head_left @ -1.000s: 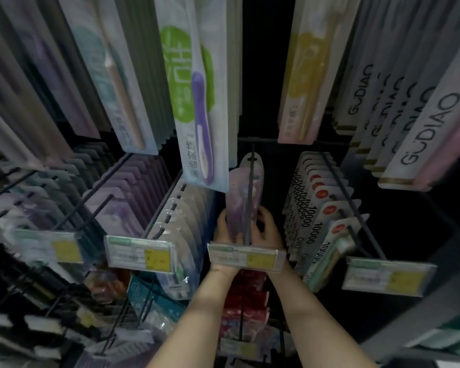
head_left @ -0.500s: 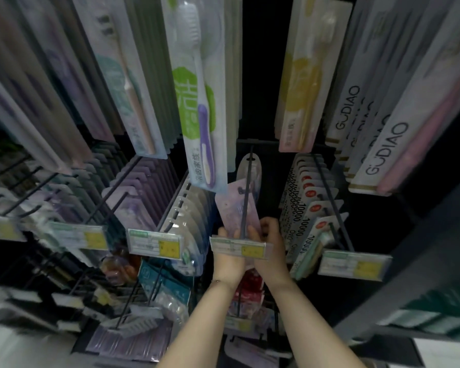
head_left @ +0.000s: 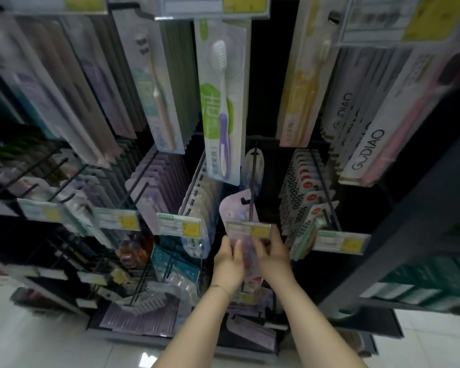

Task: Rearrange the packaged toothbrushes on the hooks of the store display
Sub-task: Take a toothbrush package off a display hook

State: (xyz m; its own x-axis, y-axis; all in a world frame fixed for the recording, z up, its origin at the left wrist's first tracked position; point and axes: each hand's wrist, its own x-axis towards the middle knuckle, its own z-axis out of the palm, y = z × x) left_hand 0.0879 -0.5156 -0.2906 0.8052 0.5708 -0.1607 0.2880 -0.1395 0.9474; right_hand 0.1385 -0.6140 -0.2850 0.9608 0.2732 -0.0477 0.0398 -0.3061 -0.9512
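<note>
The left hand (head_left: 227,262) and the right hand (head_left: 272,257) are both clasped around the lower half of one pale lilac, round-topped blister pack holding a toothbrush (head_left: 237,209). The left hand's fingers curl onto its left edge and the right hand pinches it from the right, so neither hand is free.

The main risk, as I judge it, lies at the pack's hang slot. The pack tilts to the left of the thin black wire hook (head_left: 253,181), and I cannot tell whether the wire passes through the slot or only runs beside it. If it is not threaded, loosening the grip would let the pack fall onto the goods below. The white-and-yellow price label (head_left: 248,229) at the hook's tip crosses the pack just above the hands and hides the point where card meets wire. A blind push there could snag or bend the card, or knock the label askew.

The pack's top rises above the label while its lower part is enclosed between the two hands — nearly touching the label's underside. Further back on the same hook hangs a similar lilac pack (head_left: 255,166), well apart from the held one. To the right is a row of white packs with red dots (head_left: 307,197), to the left a row of clear blister packs (head_left: 199,200), and overhead hangs a tall green-and-purple toothbrush pack (head_left: 221,102).
</note>
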